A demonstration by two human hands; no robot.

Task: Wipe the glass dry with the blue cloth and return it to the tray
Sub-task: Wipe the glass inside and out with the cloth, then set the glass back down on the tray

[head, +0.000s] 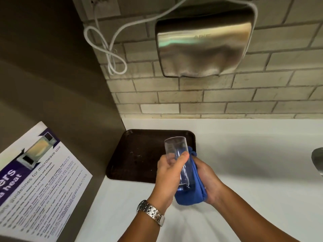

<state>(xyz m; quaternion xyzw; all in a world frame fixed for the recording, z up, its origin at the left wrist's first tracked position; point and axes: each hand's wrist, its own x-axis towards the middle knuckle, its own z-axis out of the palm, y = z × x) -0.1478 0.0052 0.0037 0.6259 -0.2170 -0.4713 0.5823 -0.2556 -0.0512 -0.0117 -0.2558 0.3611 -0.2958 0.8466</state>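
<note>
A tall clear glass (176, 151) is held tilted above the counter, its open mouth pointing away from me. My left hand (167, 175) grips it around the middle, thumb across the front. My right hand (208, 182) presses the folded blue cloth (192, 194) against the glass's right side and base. The dark brown tray (136, 154) lies flat on the white counter just behind and left of my hands, with nothing on it.
A steel hand dryer (204, 46) hangs on the tiled wall above, with a looped white cord (108, 49) to its left. A microwave guideline poster (38, 180) is stuck to the brown side wall at left. A metal tap (318, 159) shows at the right edge.
</note>
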